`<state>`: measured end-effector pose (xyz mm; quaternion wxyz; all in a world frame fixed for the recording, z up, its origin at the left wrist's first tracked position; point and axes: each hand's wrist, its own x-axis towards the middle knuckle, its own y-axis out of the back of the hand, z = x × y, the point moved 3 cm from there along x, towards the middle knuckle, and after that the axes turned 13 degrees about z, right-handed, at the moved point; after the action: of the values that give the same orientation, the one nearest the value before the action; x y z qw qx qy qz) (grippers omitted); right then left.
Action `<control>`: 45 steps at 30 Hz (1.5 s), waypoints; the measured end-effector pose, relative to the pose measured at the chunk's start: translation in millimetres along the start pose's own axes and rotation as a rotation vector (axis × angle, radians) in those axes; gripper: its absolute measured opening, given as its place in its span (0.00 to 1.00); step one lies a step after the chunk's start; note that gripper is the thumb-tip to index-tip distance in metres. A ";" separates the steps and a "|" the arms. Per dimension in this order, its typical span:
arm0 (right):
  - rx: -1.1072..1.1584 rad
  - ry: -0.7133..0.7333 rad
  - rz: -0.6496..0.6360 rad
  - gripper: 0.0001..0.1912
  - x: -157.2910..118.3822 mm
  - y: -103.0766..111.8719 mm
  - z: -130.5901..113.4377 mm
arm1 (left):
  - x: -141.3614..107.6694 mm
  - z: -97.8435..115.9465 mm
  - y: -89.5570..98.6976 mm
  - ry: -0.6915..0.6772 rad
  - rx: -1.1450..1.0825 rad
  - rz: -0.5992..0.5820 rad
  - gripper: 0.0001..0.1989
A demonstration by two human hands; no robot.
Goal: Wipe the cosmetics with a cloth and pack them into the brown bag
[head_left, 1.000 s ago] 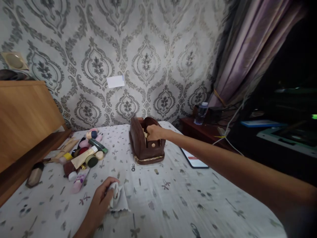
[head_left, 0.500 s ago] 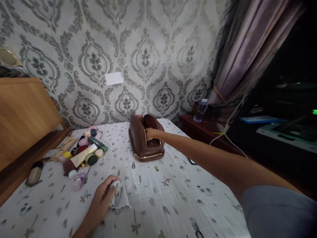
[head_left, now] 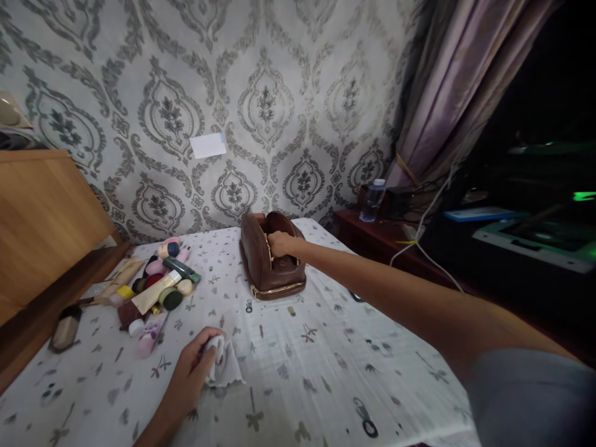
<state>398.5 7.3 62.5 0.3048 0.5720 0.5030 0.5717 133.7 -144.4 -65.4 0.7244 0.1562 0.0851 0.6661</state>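
A brown cosmetic bag [head_left: 254, 261] with gold zippers stands unzipped near the wall side of the bed. My right hand [head_left: 282, 244] reaches into its opening, close to the left zipper edge, with fingers curled. The fingertips are partly hidden, and what they hold, if anything, does not show. Nearer to me, my left hand [head_left: 193, 363] is closed on a crumpled white cloth [head_left: 224, 366], which rests on the patterned sheet [head_left: 298, 385]. To the left lies a pile of cosmetics, among them a cream tube [head_left: 156, 293], a dark green jar [head_left: 171, 298] and a pink tube [head_left: 151, 335].
A foundation bottle [head_left: 66, 329] lies by the wooden headboard [head_left: 51, 230] on the left. At the right, a water bottle [head_left: 372, 200] stands on a dark red side table [head_left: 349, 231], with white cables [head_left: 426, 226] hanging nearby. A dark phone edge [head_left: 356, 297] shows beneath my right arm.
My right hand has risen slightly within the bag's opening toward its left zipper edge. The view has shifted a little; my left hand stays on the cloth.
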 end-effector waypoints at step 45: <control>0.747 0.201 0.190 0.17 -166.5 -104.1 -133.2 | 34.9 3.8 231.0 0.192 0.769 0.863 0.21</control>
<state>273.5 -144.6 -70.2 -0.0293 0.6287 0.6484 0.4283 -78.4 -95.4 19.6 0.2678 0.3674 0.3145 0.8333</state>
